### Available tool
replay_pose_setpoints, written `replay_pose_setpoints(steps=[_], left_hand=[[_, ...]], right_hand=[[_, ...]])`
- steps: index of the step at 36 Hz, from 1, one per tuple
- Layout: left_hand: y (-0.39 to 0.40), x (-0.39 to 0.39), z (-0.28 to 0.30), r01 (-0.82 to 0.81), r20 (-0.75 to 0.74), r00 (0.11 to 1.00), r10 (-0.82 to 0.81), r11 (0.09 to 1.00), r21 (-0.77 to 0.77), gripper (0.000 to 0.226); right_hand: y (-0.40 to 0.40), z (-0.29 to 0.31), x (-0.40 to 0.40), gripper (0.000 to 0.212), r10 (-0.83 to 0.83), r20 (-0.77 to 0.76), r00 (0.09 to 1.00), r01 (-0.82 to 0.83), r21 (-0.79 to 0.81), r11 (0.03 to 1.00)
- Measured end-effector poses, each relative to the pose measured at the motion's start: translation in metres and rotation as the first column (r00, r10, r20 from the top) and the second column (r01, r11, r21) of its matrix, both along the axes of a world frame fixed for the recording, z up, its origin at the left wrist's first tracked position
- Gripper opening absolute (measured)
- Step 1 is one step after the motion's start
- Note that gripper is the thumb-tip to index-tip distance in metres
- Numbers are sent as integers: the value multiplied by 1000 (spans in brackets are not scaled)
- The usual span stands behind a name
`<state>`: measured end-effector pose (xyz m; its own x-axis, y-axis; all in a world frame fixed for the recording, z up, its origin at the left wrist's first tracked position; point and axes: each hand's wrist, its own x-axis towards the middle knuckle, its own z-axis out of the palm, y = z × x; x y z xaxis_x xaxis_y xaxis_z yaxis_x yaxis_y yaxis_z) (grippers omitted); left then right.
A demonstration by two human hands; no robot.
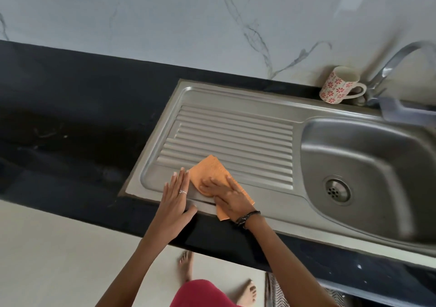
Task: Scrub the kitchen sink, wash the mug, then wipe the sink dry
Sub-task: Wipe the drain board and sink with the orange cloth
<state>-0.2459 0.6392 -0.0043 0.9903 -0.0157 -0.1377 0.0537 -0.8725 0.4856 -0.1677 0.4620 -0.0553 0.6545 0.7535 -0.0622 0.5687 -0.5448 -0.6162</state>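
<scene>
Two hands work the draining board of the sink (236,108): the left hand (174,198) lies flat, fingers straight and together, beside the right hand (227,197), fingers spread, pressing an orange cloth (213,169). The mug (338,85) stands behind, by the tap (387,70).

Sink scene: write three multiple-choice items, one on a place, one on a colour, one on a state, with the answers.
1. Where does the mug stand?
A. in the basin
B. on the back edge of the sink, beside the tap
C. on the floor

2. What colour is the cloth?
A. blue
B. white
C. orange

3. How does the right hand meet the cloth?
A. flat, pressing it down
B. lifting it in the air
C. not touching it

Answers: 1 B, it stands upright next to the tap. 2 C, plainly orange. 3 A, straight fingers lie on the cloth on the draining board.
</scene>
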Motion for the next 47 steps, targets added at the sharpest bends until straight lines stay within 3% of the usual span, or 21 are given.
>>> replay_pose_setpoints(steps=[5, 15, 24, 29, 35, 39, 47], left_hand=[[-44, 5, -1, 65, 3, 998, -65, 998, -24, 79], [-145, 22, -5, 283, -9, 959, -283, 959, 5, 84], [-182, 40, -5, 396, -35, 918, -395, 917, 53, 77], [-184, 59, -4, 416, -43, 909, -414, 906, 78, 73], [-191, 86, -2, 413, -65, 910, -408, 906, 94, 68], [-196, 106, -4, 431, -111, 901, -420, 896, 104, 64], [-202, 156, -9, 395, -116, 912, -393, 919, -5, 62]], right_hand=[[-67, -1, -2, 47, -126, 0, 992, 126, -29, 992], [-176, 4, -18, 56, -373, 5, 928, 371, -120, 921], [-208, 19, -26, 45, -607, -97, 789, 585, -181, 790], [-202, 26, -23, 46, -621, -115, 775, 566, -311, 764], [-191, 19, -15, 54, -590, -4, 807, 530, -436, 728], [-182, 18, 7, 55, -619, -88, 781, 544, -391, 742], [-165, 12, 56, 55, -693, -376, 615, 695, -156, 701]])
